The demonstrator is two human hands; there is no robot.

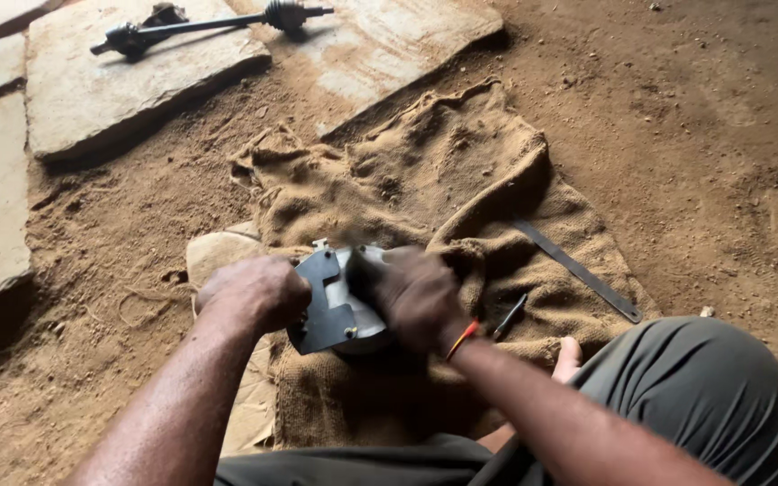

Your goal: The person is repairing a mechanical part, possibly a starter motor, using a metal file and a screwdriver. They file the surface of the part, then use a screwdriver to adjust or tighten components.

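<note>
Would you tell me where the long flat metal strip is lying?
The flat metal strip lies diagonally on the burlap sack, right of the right hand and beyond a small dark tool.

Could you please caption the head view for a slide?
Both hands, left hand and right hand, grip a grey metal part over burlap sacking on dirt.

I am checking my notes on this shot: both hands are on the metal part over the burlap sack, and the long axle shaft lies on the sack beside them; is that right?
Not quite. In the head view the left hand and right hand are on the metal part over the burlap sack, but the axle shaft lies on a stone slab at the top, away from the sack.
</note>
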